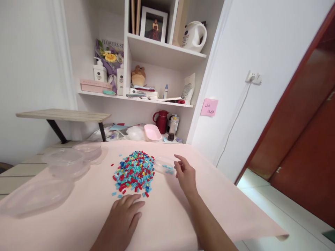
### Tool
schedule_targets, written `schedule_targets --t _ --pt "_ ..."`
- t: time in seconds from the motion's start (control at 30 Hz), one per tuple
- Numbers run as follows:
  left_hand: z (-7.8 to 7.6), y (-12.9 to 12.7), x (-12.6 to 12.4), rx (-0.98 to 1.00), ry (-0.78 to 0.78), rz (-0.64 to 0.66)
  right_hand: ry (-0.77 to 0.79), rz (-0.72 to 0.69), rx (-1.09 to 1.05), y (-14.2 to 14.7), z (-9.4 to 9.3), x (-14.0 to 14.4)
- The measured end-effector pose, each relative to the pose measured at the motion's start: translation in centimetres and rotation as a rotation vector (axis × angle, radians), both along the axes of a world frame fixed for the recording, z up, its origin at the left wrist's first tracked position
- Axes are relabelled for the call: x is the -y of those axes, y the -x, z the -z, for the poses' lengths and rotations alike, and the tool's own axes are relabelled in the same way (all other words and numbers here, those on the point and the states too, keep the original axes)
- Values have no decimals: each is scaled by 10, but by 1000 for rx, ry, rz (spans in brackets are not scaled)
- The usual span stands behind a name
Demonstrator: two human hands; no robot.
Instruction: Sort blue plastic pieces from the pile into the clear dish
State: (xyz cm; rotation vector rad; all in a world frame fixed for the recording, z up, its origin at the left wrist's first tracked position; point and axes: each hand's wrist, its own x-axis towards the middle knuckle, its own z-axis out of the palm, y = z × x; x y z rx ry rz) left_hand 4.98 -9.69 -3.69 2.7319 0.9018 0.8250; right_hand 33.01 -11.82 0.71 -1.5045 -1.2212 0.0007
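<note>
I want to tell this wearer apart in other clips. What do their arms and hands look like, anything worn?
Both arms are bare as far as the picture shows: no sleeves, gloves, watch or rings visible on the left hand or the right hand.

Bead pile (134, 171) btwn hands; containers (66, 161) left

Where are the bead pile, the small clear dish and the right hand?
bead pile (134, 171), head view, centre of the heap.
small clear dish (162, 162), head view, its bare left part.
right hand (186, 175), head view, back of the hand.
</note>
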Motion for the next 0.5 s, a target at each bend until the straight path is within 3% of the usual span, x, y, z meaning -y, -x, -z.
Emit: schedule_targets --t 0.3,0.5 --pt "-21 -1 12 -70 120 -13 258 -413 300 30 0 9" --pt "-23 -2 13 -52 139 -16 367 -525 416 39 4 9"
